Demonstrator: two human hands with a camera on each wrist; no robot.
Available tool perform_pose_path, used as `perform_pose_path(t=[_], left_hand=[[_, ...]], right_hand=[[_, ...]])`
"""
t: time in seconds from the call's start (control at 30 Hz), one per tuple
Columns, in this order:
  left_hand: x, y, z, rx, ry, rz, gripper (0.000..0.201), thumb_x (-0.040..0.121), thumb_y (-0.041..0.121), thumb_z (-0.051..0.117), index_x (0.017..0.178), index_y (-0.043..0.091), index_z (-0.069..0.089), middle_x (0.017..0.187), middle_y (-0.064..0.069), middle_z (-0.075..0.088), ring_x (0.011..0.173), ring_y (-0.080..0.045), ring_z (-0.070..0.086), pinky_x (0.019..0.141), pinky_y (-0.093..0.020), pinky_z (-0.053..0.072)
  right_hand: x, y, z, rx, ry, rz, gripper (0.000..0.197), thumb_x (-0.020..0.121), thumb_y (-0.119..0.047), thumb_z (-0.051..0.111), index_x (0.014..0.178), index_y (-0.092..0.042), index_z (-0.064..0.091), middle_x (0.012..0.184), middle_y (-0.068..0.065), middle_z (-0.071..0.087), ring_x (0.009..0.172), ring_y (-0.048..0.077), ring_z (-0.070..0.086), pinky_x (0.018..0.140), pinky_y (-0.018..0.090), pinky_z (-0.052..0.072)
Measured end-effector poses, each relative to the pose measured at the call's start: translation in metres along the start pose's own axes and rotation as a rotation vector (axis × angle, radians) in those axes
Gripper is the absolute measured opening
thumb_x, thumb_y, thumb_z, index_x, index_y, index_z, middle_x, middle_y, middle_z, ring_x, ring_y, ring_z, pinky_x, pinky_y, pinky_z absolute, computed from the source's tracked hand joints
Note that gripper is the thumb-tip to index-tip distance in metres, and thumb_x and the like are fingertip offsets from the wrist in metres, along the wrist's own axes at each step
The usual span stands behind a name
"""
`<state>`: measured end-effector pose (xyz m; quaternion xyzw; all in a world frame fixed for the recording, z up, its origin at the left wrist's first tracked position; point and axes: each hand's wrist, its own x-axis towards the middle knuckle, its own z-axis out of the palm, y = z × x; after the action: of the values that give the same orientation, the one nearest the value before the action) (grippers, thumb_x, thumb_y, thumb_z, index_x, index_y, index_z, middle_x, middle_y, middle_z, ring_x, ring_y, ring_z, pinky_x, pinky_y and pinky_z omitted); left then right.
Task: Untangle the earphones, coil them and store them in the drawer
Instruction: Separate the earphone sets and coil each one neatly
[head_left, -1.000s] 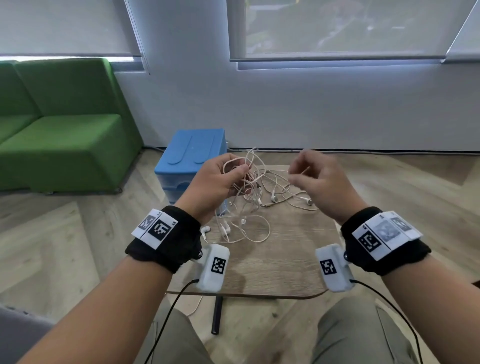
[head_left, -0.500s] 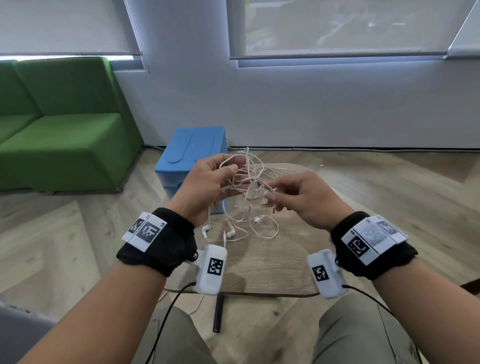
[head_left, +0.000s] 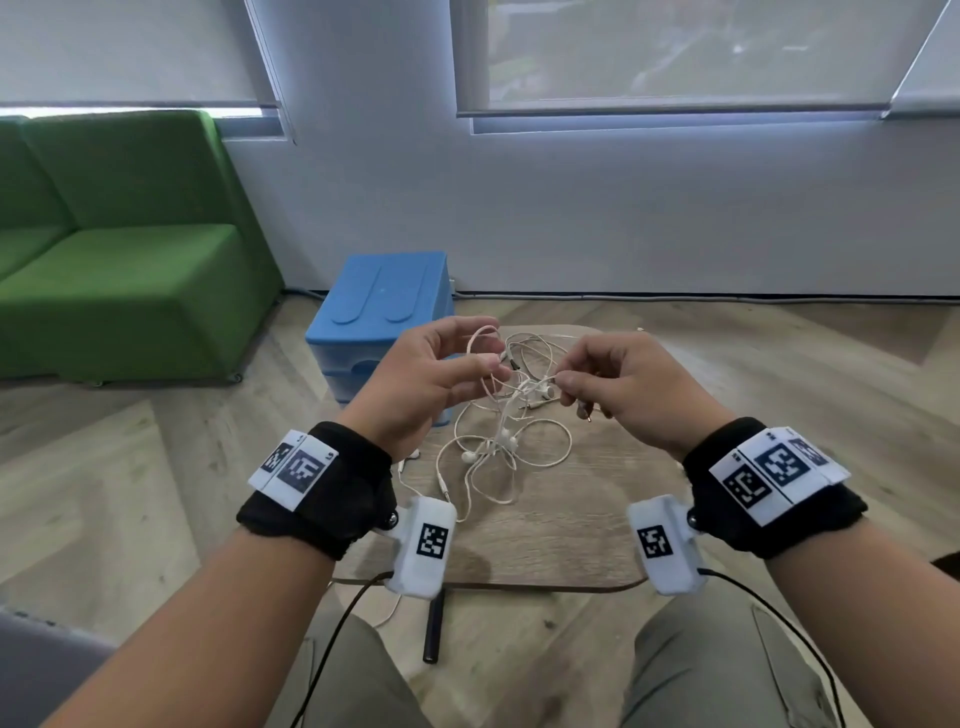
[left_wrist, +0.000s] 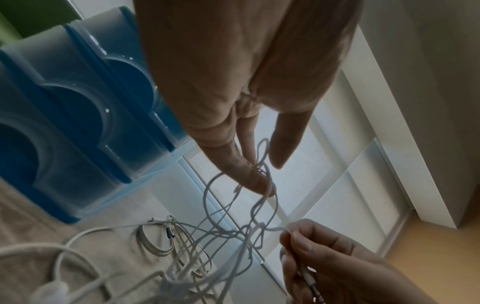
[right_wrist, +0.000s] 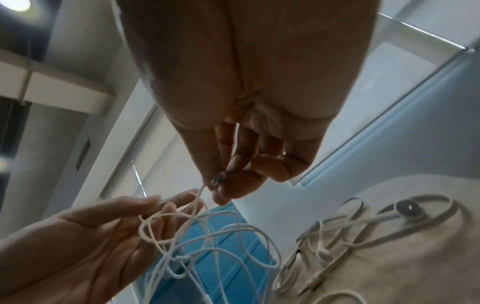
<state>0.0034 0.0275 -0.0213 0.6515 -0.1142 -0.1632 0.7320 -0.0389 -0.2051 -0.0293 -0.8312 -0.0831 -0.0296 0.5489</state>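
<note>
A tangle of white earphones (head_left: 501, 447) lies partly on the small wooden table (head_left: 571, 535), its upper loops lifted between my hands. My left hand (head_left: 483, 358) holds a few cable loops between thumb and fingers; the left wrist view shows the left hand (left_wrist: 262, 170) with the cable wound about the thumb tip. My right hand (head_left: 563, 382) pinches one strand near its metal jack plug (head_left: 588, 414), which pokes out below the fingers. In the right wrist view the right hand (right_wrist: 218, 185) has that plug end between thumb and forefinger. The blue drawer unit (head_left: 379, 301) stands on the floor behind the table, drawers closed.
A green sofa (head_left: 119, 260) stands at the left against the wall. The table has a black leg (head_left: 434, 623) between my knees. Wooden floor surrounds the table. More earphone loops and an earbud (right_wrist: 410, 207) rest on the tabletop.
My right hand came in from the right to the tangle, took a strand by its plug end and now draws it rightward. The left hand keeps its loops and has dropped slightly.
</note>
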Motion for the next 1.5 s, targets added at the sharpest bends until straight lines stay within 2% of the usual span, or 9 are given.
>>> perform_pose_path(t=[0.27,0.33,0.43,0.53,0.67,0.9,1.2,1.33,1.5], left_hand=[[-0.008,-0.007,-0.006,0.410,-0.081,-0.008,0.064,0.077,0.005,0.090,0.126,0.038,0.067,0.130,-0.007,0.059,0.086,-0.017,0.064,0.093,-0.037,0.059],[-0.008,-0.009,-0.003,0.490,-0.107,-0.004,0.058,0.077,0.001,0.088,0.123,0.032,0.071,0.121,-0.004,0.065,0.076,-0.017,0.061,0.085,-0.037,0.060],[-0.007,-0.010,0.000,0.583,-0.116,0.022,0.032,0.081,0.006,0.087,0.108,0.019,0.077,0.080,-0.002,0.074,0.062,-0.012,0.060,0.064,-0.023,0.054],[-0.005,-0.012,0.000,0.581,-0.043,0.069,0.022,0.082,0.007,0.087,0.100,0.017,0.079,0.090,0.000,0.080,0.078,-0.017,0.074,0.079,-0.030,0.059],[-0.002,-0.012,0.001,0.544,0.011,0.106,0.015,0.083,0.005,0.085,0.094,0.013,0.078,0.094,-0.008,0.079,0.091,-0.031,0.076,0.089,-0.041,0.063],[-0.002,-0.008,0.003,0.407,-0.007,0.161,0.018,0.086,-0.002,0.079,0.100,0.009,0.075,0.093,0.005,0.075,0.080,-0.011,0.070,0.080,-0.025,0.057],[-0.004,-0.008,-0.005,0.204,-0.067,0.103,0.024,0.086,-0.007,0.077,0.101,0.011,0.076,0.094,-0.004,0.068,0.080,-0.020,0.065,0.077,-0.029,0.057],[-0.005,-0.008,-0.006,0.153,-0.088,0.102,0.025,0.086,-0.008,0.076,0.104,0.009,0.075,0.096,-0.008,0.066,0.082,-0.022,0.067,0.081,-0.030,0.058],[-0.007,-0.006,0.000,0.126,-0.084,0.124,0.025,0.084,-0.006,0.078,0.107,0.004,0.073,0.096,-0.012,0.066,0.084,-0.023,0.068,0.081,-0.030,0.060]], right_hand=[[0.001,0.004,0.006,0.156,0.090,0.100,0.009,0.094,-0.001,0.064,0.086,-0.001,0.067,0.068,0.008,0.067,0.059,0.019,0.056,0.051,0.023,0.040],[0.001,0.003,0.007,0.168,0.108,0.104,0.009,0.094,-0.001,0.064,0.085,-0.001,0.067,0.066,0.007,0.066,0.058,0.018,0.055,0.050,0.022,0.040],[0.001,0.002,0.006,0.148,0.126,0.095,0.009,0.092,0.001,0.065,0.084,0.002,0.067,0.064,0.005,0.064,0.055,0.011,0.055,0.050,0.018,0.041],[0.001,0.005,0.007,0.041,0.125,0.070,0.007,0.088,0.004,0.068,0.081,0.005,0.068,0.063,0.001,0.061,0.053,0.006,0.053,0.052,0.014,0.042],[-0.001,0.019,0.011,-0.050,0.059,0.094,0.016,0.084,-0.002,0.077,0.073,-0.012,0.072,0.064,-0.002,0.063,0.059,0.010,0.053,0.059,0.023,0.047],[-0.007,0.036,0.040,-0.123,-0.090,0.089,0.007,0.083,-0.007,0.082,0.080,-0.011,0.077,0.066,-0.006,0.066,0.059,0.001,0.056,0.062,0.018,0.047],[-0.012,0.027,0.043,-0.113,-0.200,0.038,0.007,0.085,-0.011,0.082,0.088,-0.013,0.076,0.075,0.003,0.074,0.068,0.018,0.068,0.067,0.031,0.057],[-0.010,0.010,0.030,-0.174,-0.040,-0.041,0.012,0.088,-0.014,0.078,0.097,-0.022,0.076,0.084,-0.004,0.074,0.077,0.009,0.068,0.071,0.017,0.053],[-0.008,-0.007,0.030,-0.014,0.054,-0.114,0.010,0.085,-0.015,0.082,0.088,-0.012,0.073,0.083,0.000,0.073,0.069,0.004,0.063,0.067,0.020,0.052]])
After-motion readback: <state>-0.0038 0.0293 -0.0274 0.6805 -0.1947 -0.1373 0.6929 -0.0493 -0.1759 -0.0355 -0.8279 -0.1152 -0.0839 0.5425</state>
